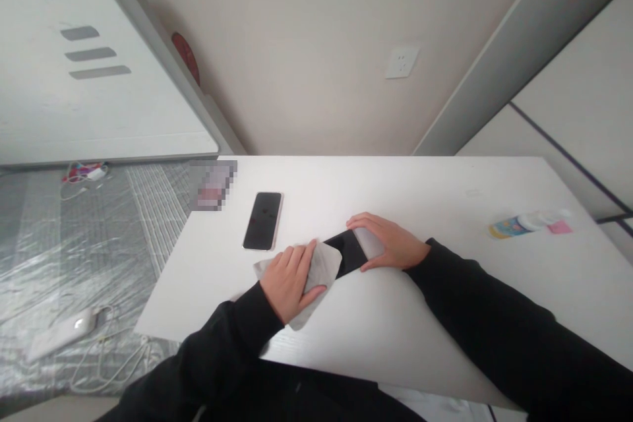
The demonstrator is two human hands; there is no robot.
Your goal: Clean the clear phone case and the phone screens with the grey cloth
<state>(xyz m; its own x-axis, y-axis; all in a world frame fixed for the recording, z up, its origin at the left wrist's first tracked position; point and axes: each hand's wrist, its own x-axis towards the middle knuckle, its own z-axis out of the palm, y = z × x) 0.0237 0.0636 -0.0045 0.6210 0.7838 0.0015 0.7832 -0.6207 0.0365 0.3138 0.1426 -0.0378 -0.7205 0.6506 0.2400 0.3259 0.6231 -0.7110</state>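
Note:
My left hand (pixel 291 280) presses a light grey cloth (pixel 324 267) onto a flat, oblong black object with a pale grey end (pixel 347 252). Its fingers lie together over the cloth, with the thumb along the near side. The cloth and hand hide the object's left part, so I cannot make out its exact kind. Around the pale right end, my right hand (pixel 390 242) is closed, thumb on the near edge and fingers on the far edge. A smartphone (pixel 263 221) with a dark screen lies face up to the left, apart from both hands.
On the white table (pixel 425 330), a clear bottle with a blue and yellow label (pixel 519 224) lies on its side at the right, beside a pink piece (pixel 560 227). A blurred-out item (pixel 215 184) sits at the far left corner. A white power strip (pixel 62 335) and cables are left of the table.

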